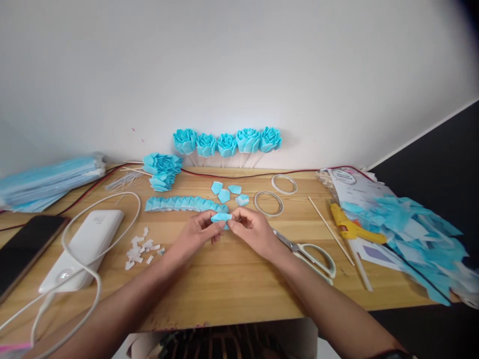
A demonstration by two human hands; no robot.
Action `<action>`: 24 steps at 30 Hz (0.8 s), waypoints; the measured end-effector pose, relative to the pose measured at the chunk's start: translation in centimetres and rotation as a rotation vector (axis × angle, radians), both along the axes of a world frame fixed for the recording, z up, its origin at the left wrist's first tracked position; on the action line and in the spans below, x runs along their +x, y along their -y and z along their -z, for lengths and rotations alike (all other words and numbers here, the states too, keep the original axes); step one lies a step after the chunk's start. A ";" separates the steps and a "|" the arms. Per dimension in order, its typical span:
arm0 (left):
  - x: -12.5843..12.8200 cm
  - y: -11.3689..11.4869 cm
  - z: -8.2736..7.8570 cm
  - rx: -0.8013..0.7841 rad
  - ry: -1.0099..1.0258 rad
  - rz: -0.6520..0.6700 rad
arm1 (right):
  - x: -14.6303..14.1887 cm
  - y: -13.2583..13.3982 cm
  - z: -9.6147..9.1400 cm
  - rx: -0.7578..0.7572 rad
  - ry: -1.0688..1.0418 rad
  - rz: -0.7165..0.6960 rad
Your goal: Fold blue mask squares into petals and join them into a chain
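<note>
Between the fingertips of both hands is a small folded blue petal, held just above the table. My left hand pinches its left end, and my right hand pinches the right end. Just behind the hands lies a long row of overlapping folded blue petals. Several loose blue petals lie flat beyond my fingers. To the right of my right hand are two rolls of narrow tape and scissors with pale handles.
Blue flowers on sticks lean against the wall; more flowers lie at left. A power bank, cable, phone and white scraps sit left. At right are a yellow glue gun and piled blue pieces.
</note>
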State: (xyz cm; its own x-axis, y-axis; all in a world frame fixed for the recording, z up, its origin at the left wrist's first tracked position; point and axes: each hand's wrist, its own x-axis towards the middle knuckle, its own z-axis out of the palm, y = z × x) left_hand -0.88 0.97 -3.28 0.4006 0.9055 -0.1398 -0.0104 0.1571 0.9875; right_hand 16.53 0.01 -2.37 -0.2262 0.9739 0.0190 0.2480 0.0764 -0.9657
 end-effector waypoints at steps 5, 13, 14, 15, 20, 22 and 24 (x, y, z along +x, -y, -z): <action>0.1 -0.1 0.4 0.014 0.016 -0.033 | -0.2 0.2 0.2 0.030 0.026 -0.002; -0.3 -0.2 1.1 0.042 0.072 -0.063 | 2.8 -1.2 -1.7 0.135 -0.088 0.229; -0.3 -0.2 1.1 0.051 0.070 -0.071 | 3.6 -1.2 -2.1 0.172 -0.093 0.303; -0.3 -0.2 1.1 0.061 0.066 -0.083 | 4.4 -1.2 -2.5 0.216 -0.077 0.358; -0.3 -0.4 1.1 0.114 0.025 -0.119 | 7.6 1.3 -2.9 0.248 0.150 0.411; -0.3 -0.5 1.2 0.131 0.019 -0.120 | 8.3 2.7 -2.2 0.210 0.294 0.410; -0.4 -0.6 1.2 0.143 0.029 -0.124 | 8.9 4.0 -1.2 0.225 0.452 0.407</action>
State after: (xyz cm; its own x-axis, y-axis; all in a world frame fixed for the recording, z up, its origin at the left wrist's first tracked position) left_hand -1.26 1.60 -4.49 0.2865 0.9581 0.0041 -0.0495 0.0105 0.9987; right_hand 25.42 -4.01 -1.12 0.1272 0.9667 0.2220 0.6783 0.0785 -0.7306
